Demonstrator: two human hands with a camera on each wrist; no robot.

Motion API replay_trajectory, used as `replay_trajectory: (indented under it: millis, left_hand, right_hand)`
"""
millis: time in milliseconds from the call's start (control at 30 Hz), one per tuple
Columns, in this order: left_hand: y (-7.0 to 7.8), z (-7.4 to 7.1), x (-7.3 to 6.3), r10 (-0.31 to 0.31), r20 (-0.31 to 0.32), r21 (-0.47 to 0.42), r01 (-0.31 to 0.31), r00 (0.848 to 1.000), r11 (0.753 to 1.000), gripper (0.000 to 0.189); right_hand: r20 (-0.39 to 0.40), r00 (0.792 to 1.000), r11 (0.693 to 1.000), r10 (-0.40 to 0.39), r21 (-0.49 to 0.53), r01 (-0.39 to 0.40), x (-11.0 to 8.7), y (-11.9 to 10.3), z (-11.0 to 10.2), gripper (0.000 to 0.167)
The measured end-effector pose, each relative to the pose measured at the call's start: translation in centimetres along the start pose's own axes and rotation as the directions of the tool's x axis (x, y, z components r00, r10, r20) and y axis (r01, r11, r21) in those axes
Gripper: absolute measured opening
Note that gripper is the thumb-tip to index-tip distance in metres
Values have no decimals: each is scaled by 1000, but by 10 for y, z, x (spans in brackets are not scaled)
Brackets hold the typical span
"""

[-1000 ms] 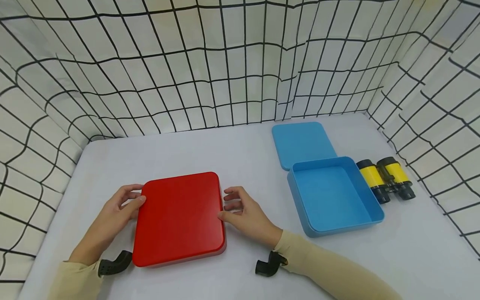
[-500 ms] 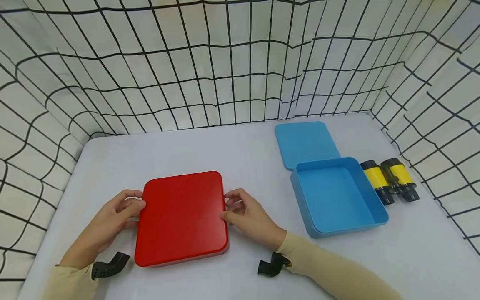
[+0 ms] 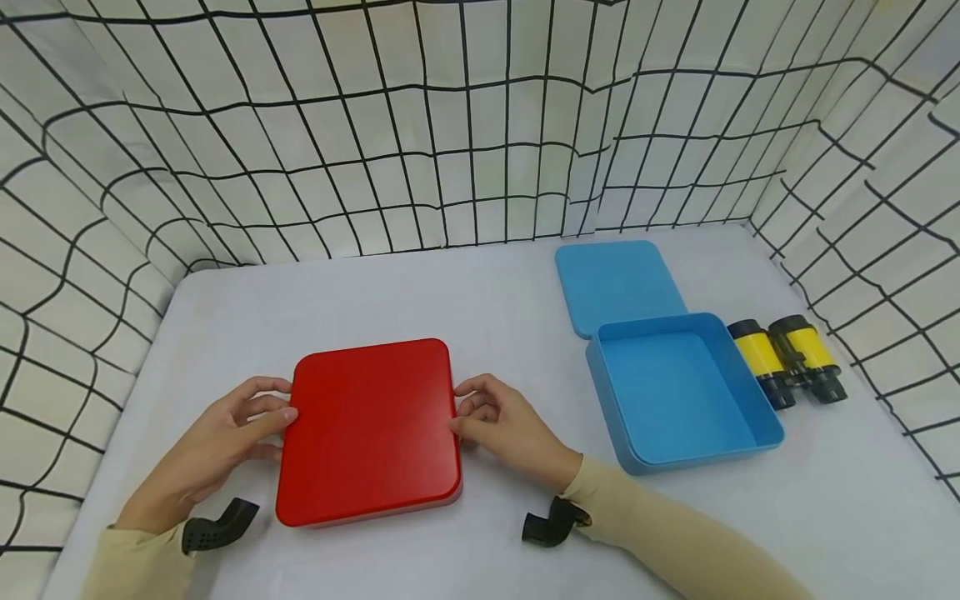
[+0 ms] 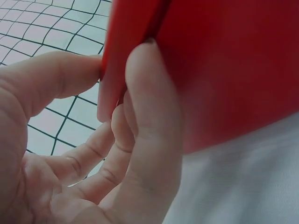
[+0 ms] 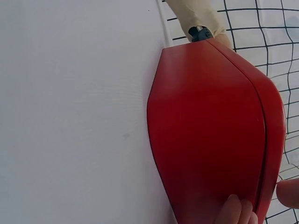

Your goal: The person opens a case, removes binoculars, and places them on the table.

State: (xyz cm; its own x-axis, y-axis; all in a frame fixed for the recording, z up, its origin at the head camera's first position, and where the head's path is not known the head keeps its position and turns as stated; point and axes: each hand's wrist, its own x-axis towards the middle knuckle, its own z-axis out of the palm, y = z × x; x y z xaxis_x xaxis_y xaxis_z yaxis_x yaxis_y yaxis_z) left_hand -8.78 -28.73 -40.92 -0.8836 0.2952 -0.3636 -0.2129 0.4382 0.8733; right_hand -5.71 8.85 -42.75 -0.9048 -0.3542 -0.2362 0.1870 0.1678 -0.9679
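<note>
A closed red box point(image 3: 371, 429) with a flat lid lies on the white table in the head view. My left hand point(image 3: 232, 437) is at its left side and my right hand point(image 3: 513, 433) at its right side. In the left wrist view the left thumb touches the lid's edge point(image 4: 126, 28), with a fingertip point(image 4: 145, 60) at the seam below it. The right wrist view has the right thumb point(image 5: 288, 193) at the lid's rim point(image 5: 275, 112) and curled fingers point(image 5: 236, 212) against the side wall. The inside of the red box is hidden.
To the right stands an open blue box point(image 3: 678, 392) with nothing inside. Its blue lid point(image 3: 618, 287) lies flat behind it. Yellow and black binoculars point(image 3: 787, 358) rest against its right side. Black netting point(image 3: 450, 125) encloses the white table point(image 3: 360, 296).
Both hands stay at the sides of the red box, the right fingertips now nearer its edge. The whole head view has shifted slightly.
</note>
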Motion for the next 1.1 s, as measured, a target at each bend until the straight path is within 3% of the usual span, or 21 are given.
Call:
replay_trajectory:
  millis: [467,1100]
  left_hand:
    - [-1,-2,-2,-17,23,-4,17,1000,1000,48]
    - [4,-4,-7,-16,28,-30,17,999,999,41]
  right_hand:
    - [22,998,990,67,125,-69,-1,0,-2,36]
    - [52,997,980,64,187,-73,0,0,-1,40]
